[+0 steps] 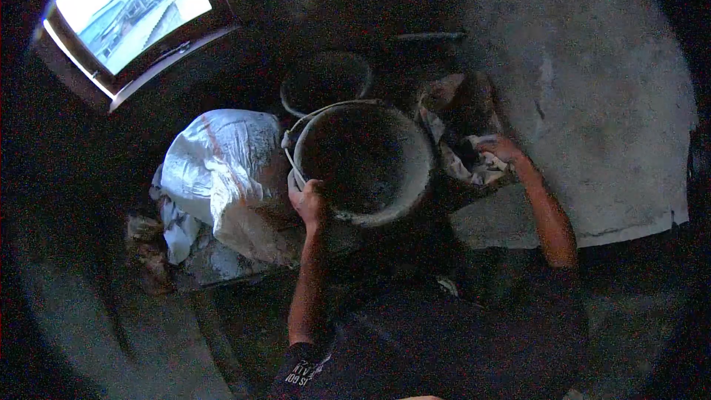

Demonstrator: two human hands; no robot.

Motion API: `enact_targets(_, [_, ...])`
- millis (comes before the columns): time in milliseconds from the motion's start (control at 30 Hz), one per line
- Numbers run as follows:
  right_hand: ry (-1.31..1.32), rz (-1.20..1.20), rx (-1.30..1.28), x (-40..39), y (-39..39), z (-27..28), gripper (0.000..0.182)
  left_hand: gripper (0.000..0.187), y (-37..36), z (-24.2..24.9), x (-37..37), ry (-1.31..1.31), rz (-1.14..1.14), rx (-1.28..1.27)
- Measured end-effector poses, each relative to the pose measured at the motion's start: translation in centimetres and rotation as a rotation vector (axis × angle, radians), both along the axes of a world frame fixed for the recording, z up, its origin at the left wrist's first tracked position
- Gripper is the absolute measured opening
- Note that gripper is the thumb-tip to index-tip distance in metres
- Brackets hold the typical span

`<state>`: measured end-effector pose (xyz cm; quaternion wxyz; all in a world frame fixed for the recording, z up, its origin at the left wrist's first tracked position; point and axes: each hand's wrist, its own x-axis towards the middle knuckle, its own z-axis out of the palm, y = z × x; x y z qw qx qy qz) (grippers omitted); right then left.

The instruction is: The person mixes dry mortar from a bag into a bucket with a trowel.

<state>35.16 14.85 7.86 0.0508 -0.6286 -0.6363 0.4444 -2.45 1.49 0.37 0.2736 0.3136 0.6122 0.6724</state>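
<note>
Fingers of your left hand (pixel 309 204) clamp the bucket (pixel 363 161) rim, tilting it steady, while your right hand (pixel 500 148) clutches the torn sack (pixel 463 141) beside it.

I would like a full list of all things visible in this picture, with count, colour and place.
bucket: one, grey, smeared, centre, handle on its left side
second bucket: one, dark, behind the first
sack: one, white, crumpled, left of the bucket
torn bag: one, pale, right of the bucket
window: one, bright, upper left
wall: grey plaster, right
left hand: one, gripping the bucket's near rim
right hand: one, on the torn bag
</note>
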Motion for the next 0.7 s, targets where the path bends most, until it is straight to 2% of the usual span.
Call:
enact_targets(100, [0.033, -0.046, 0.044, 1.4, -0.3, 0.8, 0.044, 0.039, -0.1, 0.7, 0.3, -0.061, 0.001, -0.043])
enact_targets(167, [0.014, -0.072, 0.063, 2.0, -0.8, 1.6, 0.042, 0.039, -0.3, 0.0, -0.1, 0.05, 0.0, -0.009])
enact_targets(233, [-0.005, -0.096, 0.084, 1.9, -1.8, 3.3, 0.04, 0.04, 0.1, -1.4, -0.5, 0.013, -0.024, 0.039])
enact_targets(300, [-0.003, -0.15, 0.21, 1.1, -3.0, 4.9, 0.04, 0.04, 0.1, -1.8, -0.5, -0.024, -0.044, 0.083])
enact_targets(400, [-0.058, -0.205, 0.098, 2.0, -2.7, 5.2, 0.037, 0.04, -0.1, -1.2, -0.3, 0.029, -0.002, 0.075])
enact_targets(467, [-0.014, -0.15, 0.111, 3.4, -1.7, 4.2, 0.034, 0.04, -0.2, -1.0, -0.4, 0.017, -0.001, -0.012])
enact_targets(533, [0.03, -0.091, 0.122, 2.3, -2.3, 5.3, 0.032, 0.04, -0.1, -1.3, -0.4, 0.011, 0.019, 0.009])
enact_targets(600, [0.077, 0.068, 0.124, 0.3, -3.7, 7.0, 0.028, 0.04, 0.0, -2.0, -0.7, 0.007, 0.044, 0.027])
enact_targets(700, [0.12, 0.044, 0.071, -3.3, -5.6, 7.8, 0.03, 0.039, 0.2, -2.3, -1.1, -0.008, -0.007, -0.032])
